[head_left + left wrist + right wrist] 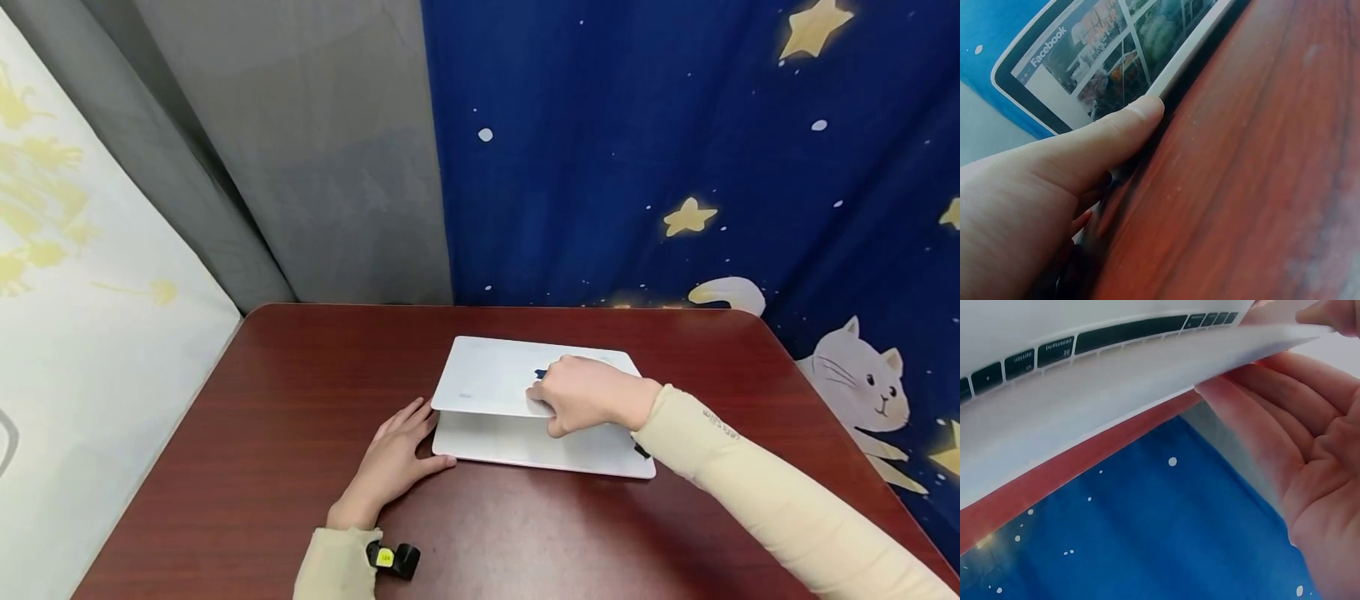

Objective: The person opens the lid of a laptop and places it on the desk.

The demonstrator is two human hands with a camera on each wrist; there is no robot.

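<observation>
A white laptop lies on the table, its lid raised partway over the base. My right hand pinches the front edge of the lid, with curled fingers on the outer face and thumb under the edge. Dark keys of the keyboard show past the lid in the right wrist view. My left hand rests at the base's left front corner, fingers spread along the side and thumb at the front edge. The left wrist view shows a black-framed screen with a Facebook page of pictures, beyond the left thumb.
The reddish-brown wooden table has rounded far corners. Behind it hang a grey curtain and a blue curtain with stars and a cat. A white panel with yellow prints stands on the left. A black wrist camera sits at the left sleeve.
</observation>
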